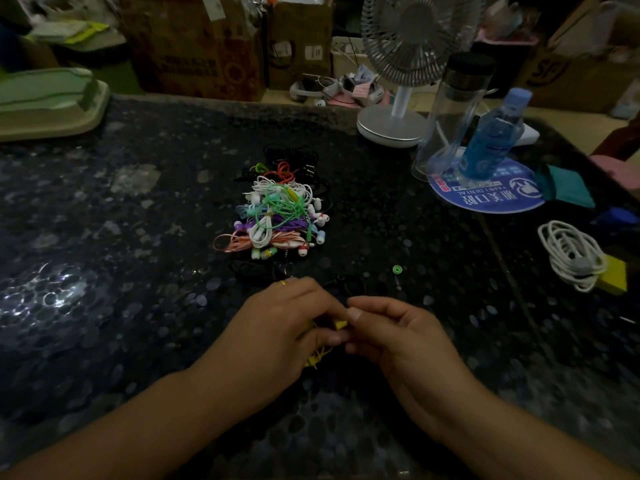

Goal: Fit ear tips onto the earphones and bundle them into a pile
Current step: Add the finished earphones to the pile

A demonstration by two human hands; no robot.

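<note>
Pinching the yellow earphone [341, 324] between them, both hands' fingers [332, 336] meet near the pile [277, 213].

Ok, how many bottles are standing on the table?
2, both at the far right by the fan: a tall clear bottle with a black cap, and a smaller blue bottle right beside it. None look hidden.

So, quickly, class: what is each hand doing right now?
Left hand: fingers curled, gripping the yellow earphone and its cord.
Right hand: pinching at the same yellow earphone's tip end.
</note>
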